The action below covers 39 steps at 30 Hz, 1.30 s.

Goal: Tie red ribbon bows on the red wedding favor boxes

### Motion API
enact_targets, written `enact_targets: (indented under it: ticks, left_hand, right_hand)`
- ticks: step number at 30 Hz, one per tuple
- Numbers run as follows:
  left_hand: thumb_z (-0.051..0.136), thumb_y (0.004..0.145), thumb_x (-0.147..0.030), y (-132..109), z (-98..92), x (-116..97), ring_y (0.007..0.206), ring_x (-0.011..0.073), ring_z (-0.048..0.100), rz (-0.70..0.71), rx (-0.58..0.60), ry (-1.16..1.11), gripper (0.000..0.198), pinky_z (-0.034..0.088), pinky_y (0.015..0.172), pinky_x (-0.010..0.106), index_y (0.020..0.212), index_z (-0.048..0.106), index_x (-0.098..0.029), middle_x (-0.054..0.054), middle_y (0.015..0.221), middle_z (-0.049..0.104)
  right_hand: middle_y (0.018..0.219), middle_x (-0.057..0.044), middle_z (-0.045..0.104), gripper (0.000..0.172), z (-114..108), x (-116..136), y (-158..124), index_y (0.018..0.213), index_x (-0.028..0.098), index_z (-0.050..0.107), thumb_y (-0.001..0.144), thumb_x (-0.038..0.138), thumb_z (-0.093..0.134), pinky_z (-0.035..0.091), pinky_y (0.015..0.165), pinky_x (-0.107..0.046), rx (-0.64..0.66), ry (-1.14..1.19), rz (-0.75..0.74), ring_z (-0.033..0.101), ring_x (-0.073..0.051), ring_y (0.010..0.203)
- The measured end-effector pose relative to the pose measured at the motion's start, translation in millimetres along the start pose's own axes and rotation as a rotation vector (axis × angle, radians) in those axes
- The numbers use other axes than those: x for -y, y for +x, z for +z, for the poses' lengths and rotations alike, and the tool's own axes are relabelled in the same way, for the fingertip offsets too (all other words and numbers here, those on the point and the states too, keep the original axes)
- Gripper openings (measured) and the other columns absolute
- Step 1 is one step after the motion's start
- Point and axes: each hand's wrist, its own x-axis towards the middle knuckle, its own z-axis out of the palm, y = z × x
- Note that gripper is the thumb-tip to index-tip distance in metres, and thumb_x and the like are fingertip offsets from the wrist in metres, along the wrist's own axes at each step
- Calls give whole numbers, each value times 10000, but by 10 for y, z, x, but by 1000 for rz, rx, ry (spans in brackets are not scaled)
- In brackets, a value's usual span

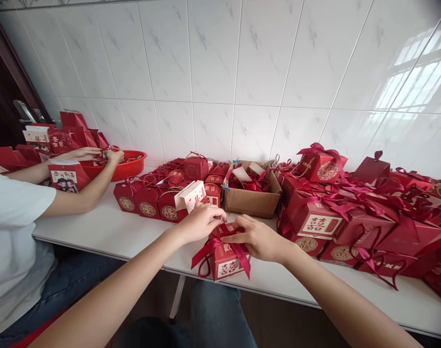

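The white table stands against a wall of pale, veined tiles; toward its left end, a co-worker's hand is at a red basin. An open carton sits near the back edge, between stacks of red boxes. Your left hand bends its fingertips close together at the top of a small gift box; whether they pinch anything cannot be told. Your right hand is partly curled, one digit laid across the crimson ribbon; its grip cannot be told either. The gift box lies at the table's front edge, below and between your hands.
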Motion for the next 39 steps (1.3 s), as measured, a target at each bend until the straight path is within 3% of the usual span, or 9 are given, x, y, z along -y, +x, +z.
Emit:
enact_targets:
  ticks: [10,17,24,30,35,39]
  left_hand:
    - [468,888,-280,-21,17,0,999,216,470,13,206,-5,102,390,885,352,869,542,-213,44,1012,532]
    - [436,910,-416,37,64,44,975,230,441,13,239,37,247,376,867,382,793,503,-209,42,968,505]
    - [513,855,-288,31,73,114,924,208,429,44,244,79,122,375,833,358,790,444,-211,19,924,476]
    - [509,878,-428,50,68,200,941,226,423,5,216,69,242,359,846,380,780,499,-207,30,925,511]
    - [549,836,-410,39,133,188,891,193,462,21,125,-210,292,375,837,337,669,444,-194,19,878,528]
    - [576,784,-365,18,205,76,756,151,489,-97,82,-503,290,404,722,281,634,390,-200,-3,798,537]
  right_hand:
    - [844,-59,444,419,41,-39,-5,1235,283,628,868,127,500,412,692,-303,-39,67,-3,404,-173,755]
    - [872,-77,501,418,52,-60,-15,1222,272,632,873,110,466,430,715,-307,-16,107,-17,445,-181,784]
    - [978,-97,563,462,88,-87,-5,1208,232,623,841,41,419,445,813,-333,3,169,-54,501,-198,895]
    - [927,-91,554,444,91,-80,1,1237,233,607,870,71,418,437,796,-328,23,164,-57,498,-198,866]
    - [900,-89,538,439,84,-77,-10,1228,235,620,871,79,417,440,766,-330,-9,176,-40,494,-198,834]
    - [918,-96,545,452,85,-90,-27,1218,224,632,862,55,410,452,792,-342,-47,235,-13,505,-194,847]
